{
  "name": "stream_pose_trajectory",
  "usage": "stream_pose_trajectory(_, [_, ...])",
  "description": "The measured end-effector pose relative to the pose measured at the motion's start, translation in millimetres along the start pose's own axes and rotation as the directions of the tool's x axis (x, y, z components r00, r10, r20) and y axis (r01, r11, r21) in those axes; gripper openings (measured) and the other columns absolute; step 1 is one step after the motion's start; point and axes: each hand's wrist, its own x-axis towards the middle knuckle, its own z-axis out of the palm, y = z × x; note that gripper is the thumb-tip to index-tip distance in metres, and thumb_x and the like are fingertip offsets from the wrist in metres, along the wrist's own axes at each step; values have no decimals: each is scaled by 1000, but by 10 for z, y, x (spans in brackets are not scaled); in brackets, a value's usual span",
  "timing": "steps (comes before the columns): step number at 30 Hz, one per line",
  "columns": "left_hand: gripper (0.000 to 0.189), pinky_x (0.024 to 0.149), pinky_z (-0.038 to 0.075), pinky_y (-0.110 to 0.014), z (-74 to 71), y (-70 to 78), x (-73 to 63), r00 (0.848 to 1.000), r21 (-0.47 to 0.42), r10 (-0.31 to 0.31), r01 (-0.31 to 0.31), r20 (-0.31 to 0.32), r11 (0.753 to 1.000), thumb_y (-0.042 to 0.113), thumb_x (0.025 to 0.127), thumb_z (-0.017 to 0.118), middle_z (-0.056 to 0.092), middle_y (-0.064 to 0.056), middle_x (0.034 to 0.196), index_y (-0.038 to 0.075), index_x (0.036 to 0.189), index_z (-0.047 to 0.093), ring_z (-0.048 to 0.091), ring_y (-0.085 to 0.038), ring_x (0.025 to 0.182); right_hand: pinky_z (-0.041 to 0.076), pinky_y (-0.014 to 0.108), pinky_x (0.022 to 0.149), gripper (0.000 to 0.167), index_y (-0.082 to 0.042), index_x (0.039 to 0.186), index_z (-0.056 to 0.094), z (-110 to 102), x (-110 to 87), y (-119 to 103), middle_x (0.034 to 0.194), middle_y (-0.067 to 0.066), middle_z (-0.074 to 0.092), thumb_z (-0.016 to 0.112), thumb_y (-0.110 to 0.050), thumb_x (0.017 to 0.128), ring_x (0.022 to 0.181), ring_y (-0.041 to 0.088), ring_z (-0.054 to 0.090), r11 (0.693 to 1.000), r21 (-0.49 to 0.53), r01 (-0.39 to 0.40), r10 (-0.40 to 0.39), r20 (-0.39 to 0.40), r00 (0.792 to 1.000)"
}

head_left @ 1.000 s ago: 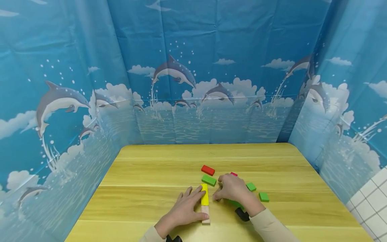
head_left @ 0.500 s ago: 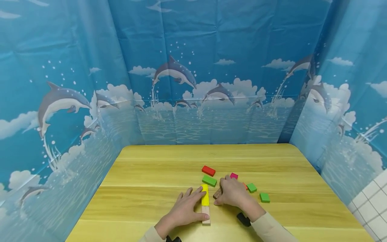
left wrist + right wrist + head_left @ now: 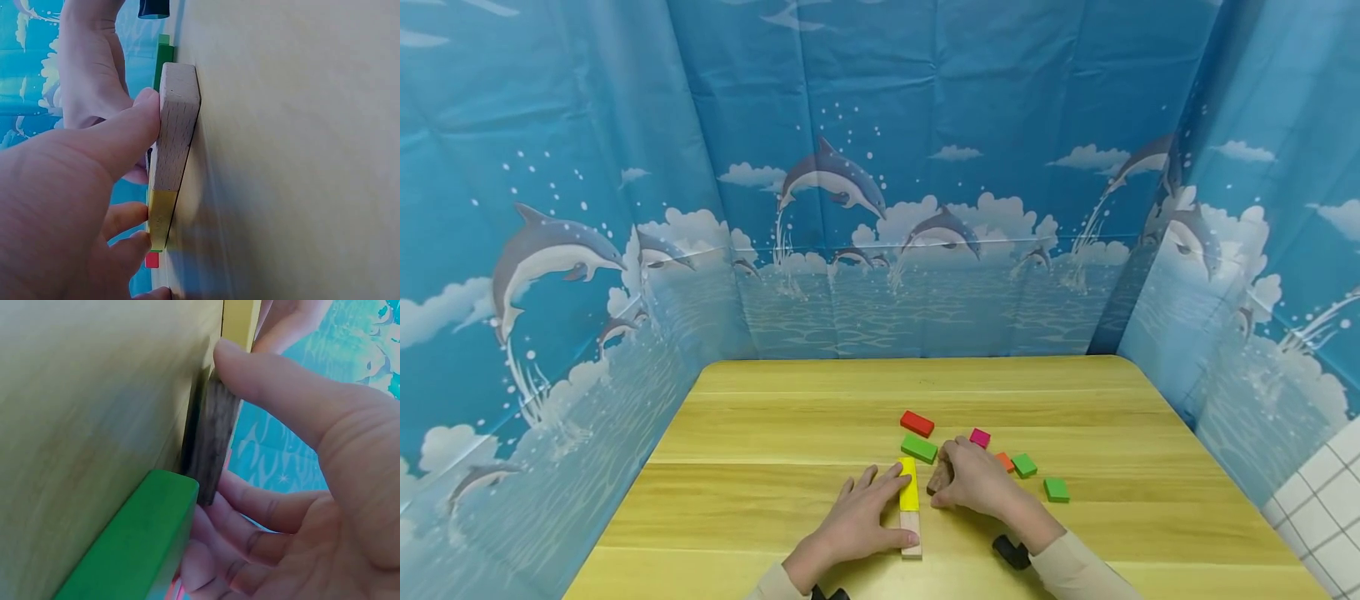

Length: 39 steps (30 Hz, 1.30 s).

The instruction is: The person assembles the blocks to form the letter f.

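Pale wooden block (image 3: 910, 522) nearest you: the thumb of your left hand (image 3: 861, 523) touches it, outstretched fingers meeting the yellow block (image 3: 911, 497) at its far end. Alongside, your right hand (image 3: 977, 478) pinches a brown block (image 3: 936, 479). Beyond lies a red block (image 3: 917, 423).

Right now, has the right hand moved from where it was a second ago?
Yes, the right hand has drawn back slightly, toward the head view's bottom, uncovering the stationary magenta block it mostly hid.

Two hands (image 3: 867, 517), at least nine blocks (image 3: 917, 423), one table (image 3: 775, 417).
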Motion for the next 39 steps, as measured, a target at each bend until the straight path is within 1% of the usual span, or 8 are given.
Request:
stream_pose_trajectory(5, [87,111,15,-72,18,-20,5,1000,6,6,-6,-4,1000,69,86,65,27,0,165,22,155,42,21,-44,148,53,40,76,59,-7,110,69,25,10,30,100,2,59,98,-30,64,85,16,56,999,40,17,-16,-30,999])
stream_pose_trajectory(9, [88,111,15,-72,29,-32,12,1000,12,8,-8,-4,1000,70,85,64,26,0,165,23,155,42,21,-44,148,53,38,77,58,-5,115,70,47,25,57,101,2,60,96,-24,66,85,15,55,998,57,41,-38,-49,998])
stream_pose_trajectory(16, [88,111,15,-72,26,-36,18,1000,5,8,-8,4,1000,70,85,64,26,1,165,23,156,41,20,-43,148,53,36,73,56,-3,120,70,52,61,98,100,2,62,93,-15,71,83,15,56,989,113,95,-88,-66,994])
stream_pose_trajectory(20, [87,111,15,-73,26,-41,22,1000,3,8,-8,4,1000,70,85,63,26,1,165,23,155,42,20,-43,148,53,34,72,57,-4,125,69,61,97,122,105,2,64,91,-14,74,86,14,57,985,144,97,-90,-57,994])
stream_pose_trajectory(26, [87,112,15,-72,32,-45,26,1000,5,-1,1,4,1000,71,85,64,26,3,165,24,155,42,21,-42,149,54,34,69,56,-1,127,68,79,196,138,110,8,65,89,-10,76,87,17,60,973,197,119,-110,-57,992])
stream_pose_trajectory(30, [88,112,15,-71,40,-52,21,1000,2,-8,8,10,1000,71,85,63,26,4,165,25,155,42,20,-41,149,54,36,71,55,-1,128,67,91,279,118,114,10,65,88,-10,78,90,19,61,967,234,100,-94,-35,995])
stream_pose_trajectory(32, [88,112,15,-71,44,-54,15,1000,1,-13,13,12,1000,72,84,63,26,4,165,25,156,42,20,-41,149,55,40,75,54,-2,129,67,92,326,101,118,10,65,87,-11,79,95,21,62,966,246,81,-80,-15,997])
stream_pose_trajectory(39, [88,112,14,-71,28,-52,22,1000,4,-7,6,14,1000,72,86,61,25,4,165,25,156,40,19,-41,149,55,43,78,53,-3,130,67,37,476,40,117,8,66,86,-10,80,95,22,61,965,261,37,-45,24,999])
